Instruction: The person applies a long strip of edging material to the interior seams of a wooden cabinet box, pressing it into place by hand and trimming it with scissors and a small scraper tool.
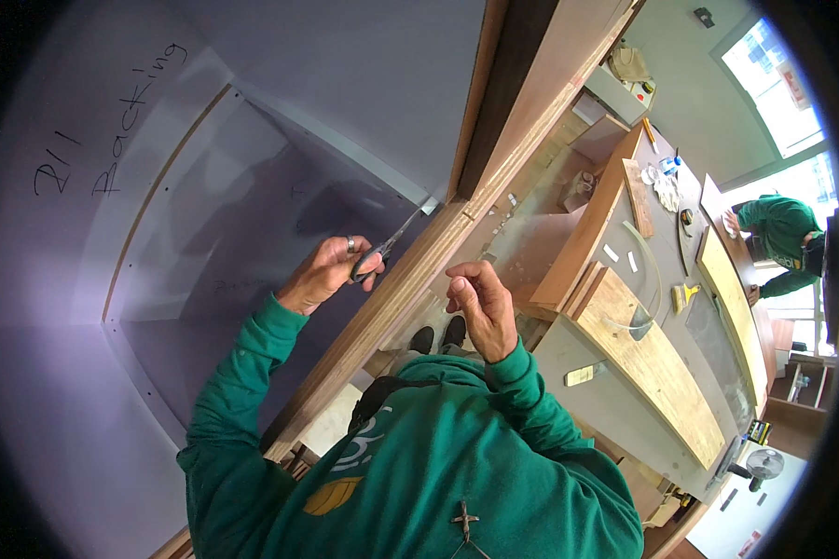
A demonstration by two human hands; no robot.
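Lilac panel (345, 74) behind; left fingers (360, 244) grasp scissors (385, 250) handle-end, presumably for control (right fingers (480, 272) curled, contents undetermined).

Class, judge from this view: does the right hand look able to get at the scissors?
Probably yes: the right hand looks empty and near, with nothing visibly blocking its way to the scissors, though the left hand holds them.

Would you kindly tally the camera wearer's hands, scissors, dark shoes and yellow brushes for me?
Hands: 2 (left hand, right hand)
Scissors: 1 pair
Dark shoes: 2
Yellow brush: 1
Total: 6, counting the scissors as one
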